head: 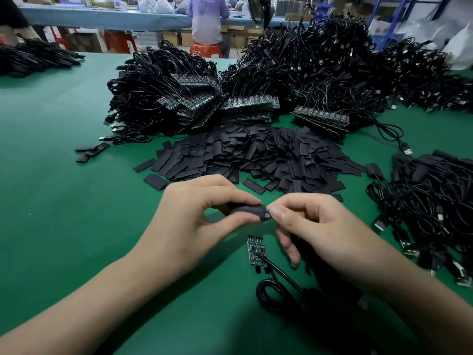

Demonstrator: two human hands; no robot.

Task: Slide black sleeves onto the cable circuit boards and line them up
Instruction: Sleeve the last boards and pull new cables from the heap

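With left fingers (239,199) pinches a black sleeve (245,210) level, mouth toward right fingers (280,213); with those clamps the circuit board (266,215) tip, apparently feeding it in. Has two bare boards (257,251) just below, loose sleeves (256,155) beyond.

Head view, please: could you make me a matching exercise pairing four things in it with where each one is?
1 sleeve pile
2 red stool
3 black sleeve
4 bare circuit boards

A pinched between left hand and right hand
B on the green mat, just below both hands
C heaped beyond the hands
D under a seated person

Pairs: 1-C, 2-D, 3-A, 4-B
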